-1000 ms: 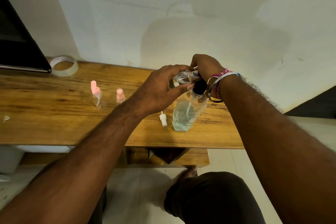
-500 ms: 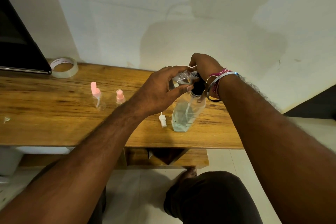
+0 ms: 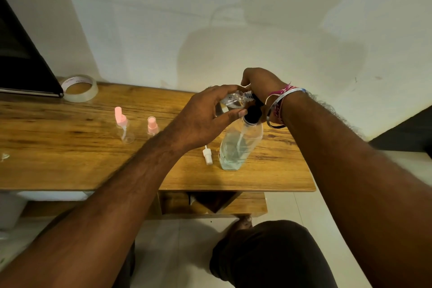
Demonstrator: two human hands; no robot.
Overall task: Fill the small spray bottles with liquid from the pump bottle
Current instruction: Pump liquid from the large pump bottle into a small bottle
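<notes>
My left hand (image 3: 205,119) grips the small bottle (image 3: 236,100) tilted at the spout, right hand (image 3: 259,84) clamped on the pump bottle (image 3: 238,147) head. I'd pump slow, neck tight under the nozzle.

open: bare wooden table (image 3: 58,166) from 7 to 9 o'clock of pump bottle (image 3: 238,147) | blocked: white sprayer cap (image 3: 207,155) just beside at 9; two pink-capped spray bottles (image 3: 124,127) at 9–10; tape roll (image 3: 79,88), black screen (image 3: 21,63) at 10
</notes>
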